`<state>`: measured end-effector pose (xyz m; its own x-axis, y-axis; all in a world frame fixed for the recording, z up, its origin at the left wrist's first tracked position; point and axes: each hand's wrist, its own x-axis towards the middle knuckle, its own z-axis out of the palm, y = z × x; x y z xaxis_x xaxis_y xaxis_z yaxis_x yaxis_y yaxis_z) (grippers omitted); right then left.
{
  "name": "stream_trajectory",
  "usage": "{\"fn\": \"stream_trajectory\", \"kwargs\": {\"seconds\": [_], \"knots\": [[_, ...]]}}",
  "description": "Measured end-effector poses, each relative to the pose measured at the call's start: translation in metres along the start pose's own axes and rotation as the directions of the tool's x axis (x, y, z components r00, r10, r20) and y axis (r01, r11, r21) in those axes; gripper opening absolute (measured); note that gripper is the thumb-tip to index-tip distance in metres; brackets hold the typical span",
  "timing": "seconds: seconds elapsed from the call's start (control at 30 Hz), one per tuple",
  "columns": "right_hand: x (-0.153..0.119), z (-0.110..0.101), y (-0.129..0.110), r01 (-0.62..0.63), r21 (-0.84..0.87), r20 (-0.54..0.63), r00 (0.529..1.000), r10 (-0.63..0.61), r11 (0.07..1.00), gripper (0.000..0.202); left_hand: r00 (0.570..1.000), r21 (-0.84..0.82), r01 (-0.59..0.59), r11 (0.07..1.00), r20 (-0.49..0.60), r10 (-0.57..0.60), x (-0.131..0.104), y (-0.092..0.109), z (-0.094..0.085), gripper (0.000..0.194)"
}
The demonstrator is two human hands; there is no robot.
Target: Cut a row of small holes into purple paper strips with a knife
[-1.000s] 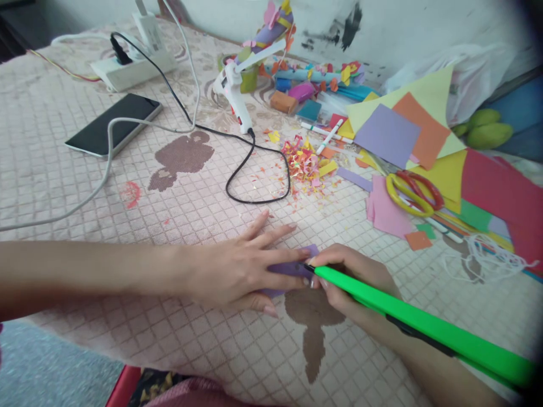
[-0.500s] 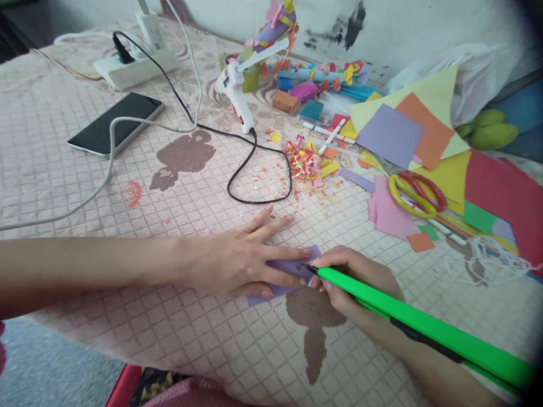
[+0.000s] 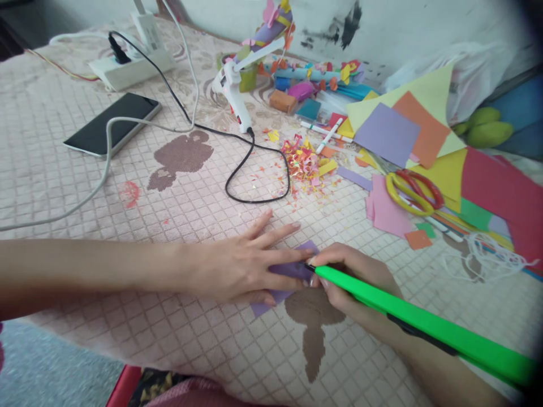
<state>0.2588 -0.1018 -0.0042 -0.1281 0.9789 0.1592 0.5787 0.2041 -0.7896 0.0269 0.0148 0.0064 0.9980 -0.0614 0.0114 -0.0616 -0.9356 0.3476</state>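
A small piece of purple paper lies on the quilted tablecloth. My left hand rests flat across it, fingers spread, pressing it down and hiding much of it. My right hand is closed in a writing grip around a long bright green pen with a dark tip. The tip meets the paper near the left fingertips, by a small dark mark partly hidden there. The pen's rear end reaches toward the lower right, close to the camera.
Beyond my hands lie a white glue gun with a looped black cord, paper scraps, and a phone. A power strip stands at the back left. Scissors, coloured paper and white string lie right.
The purple paper has turned slightly under my left hand, and its lower corner has shifted a little. The pen tip has moved slightly right. The view has drifted a little.
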Motion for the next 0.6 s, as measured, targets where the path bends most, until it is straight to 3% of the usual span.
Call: {"fn": "stream_trajectory", "kwargs": {"seconds": [0.23,0.6], "knots": [[-0.002,0.0,-0.007,-0.056,-0.021,-0.012,0.998,0.056,0.998,0.03,1.0,-0.002,0.029,1.0,0.009,-0.029,-0.001,-0.003,-0.001,0.052],[-0.003,0.002,-0.002,-0.032,-0.008,-0.05,0.998,0.031,0.999,0.03,0.996,0.079,0.084,0.993,-0.036,-0.081,-0.001,0.008,0.005,0.055]]}}
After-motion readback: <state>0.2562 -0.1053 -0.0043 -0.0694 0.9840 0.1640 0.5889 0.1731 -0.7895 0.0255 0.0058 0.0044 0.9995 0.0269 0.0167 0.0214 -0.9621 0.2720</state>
